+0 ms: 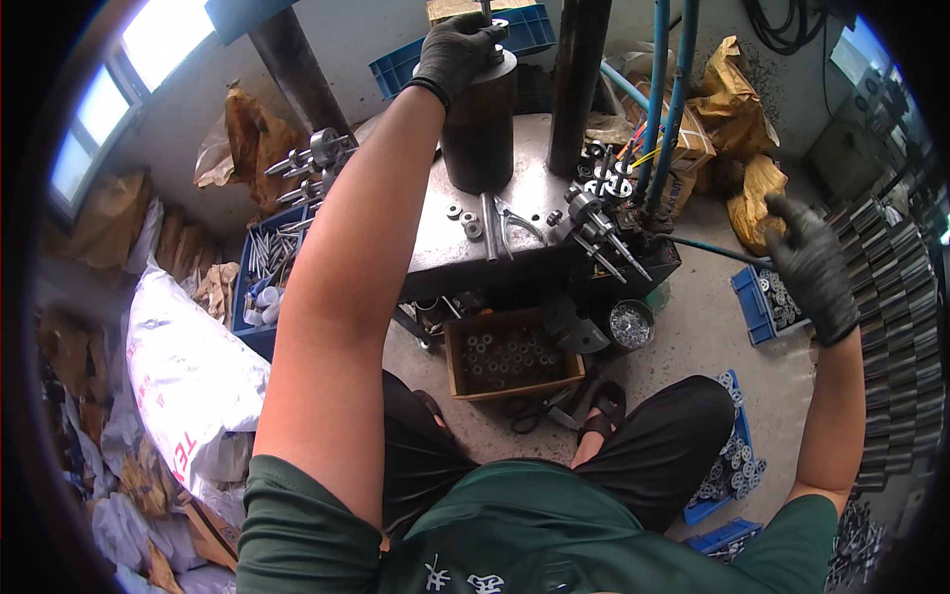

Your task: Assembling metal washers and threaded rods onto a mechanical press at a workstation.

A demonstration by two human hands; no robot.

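My left hand (pixel 455 54), in a dark glove, reaches far forward over a thick dark steel cylinder (pixel 478 139) on the metal bench. Its fingers are closed around a small upright metal shaft (pixel 486 8) with a ring at the cylinder's top; the fingers partly hide it. My right hand (pixel 813 267), also gloved, hovers at the right with fingers apart and nothing in them. It is nearest a blue bin (pixel 749 307) of small round metal parts. A metal rod (pixel 488 226), pliers (pixel 517 228) and several small rings (pixel 473 230) lie before the cylinder.
Shaft assemblies stand at the bench's right (pixel 594 226) and left (pixel 319 153). A wooden box (pixel 451 364) of rings and a can (pixel 631 325) sit below. Blue hoses (pixel 661 89) hang beside a dark post (pixel 579 89). Stacked metal parts (pixel 896 327) line the right.
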